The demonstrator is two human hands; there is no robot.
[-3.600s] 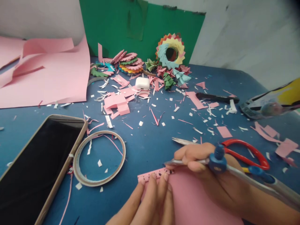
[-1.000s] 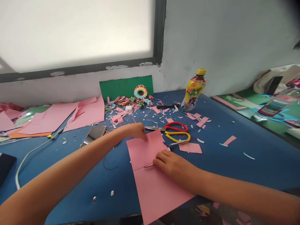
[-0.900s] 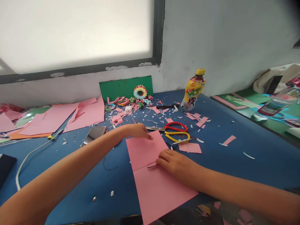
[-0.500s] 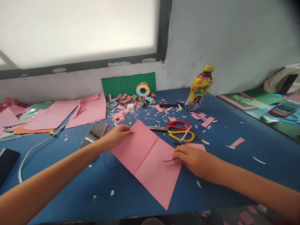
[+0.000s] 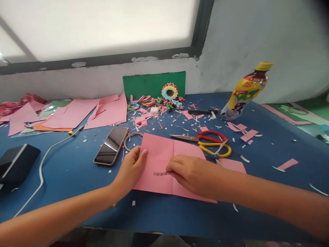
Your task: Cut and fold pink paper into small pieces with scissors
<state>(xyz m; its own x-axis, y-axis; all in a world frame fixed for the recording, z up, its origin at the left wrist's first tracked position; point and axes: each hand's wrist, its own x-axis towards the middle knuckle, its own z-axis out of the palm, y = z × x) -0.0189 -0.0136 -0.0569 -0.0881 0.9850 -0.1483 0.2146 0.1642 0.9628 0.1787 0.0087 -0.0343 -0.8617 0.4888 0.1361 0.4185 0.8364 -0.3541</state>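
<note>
Head view: left hand [image 5: 131,168] flat on pink paper [image 5: 159,154]; right hand [image 5: 191,171] pinching thin tool [image 5: 160,174]

A blue table [image 5: 77,171] stands against a pale grey wall [image 5: 257,31]. Above it a dark-framed window [image 5: 102,27] glows white with daylight, its sill [image 5: 102,60] chipped in spots. A green board [image 5: 151,84] leans on the wall.

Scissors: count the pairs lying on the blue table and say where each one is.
2. The red-handled scissors lie just beyond the pink sheet; the yellow-handled scissors lie beside them, handles overlapping, nearer the right hand. Paper scraps could hide others.
</note>
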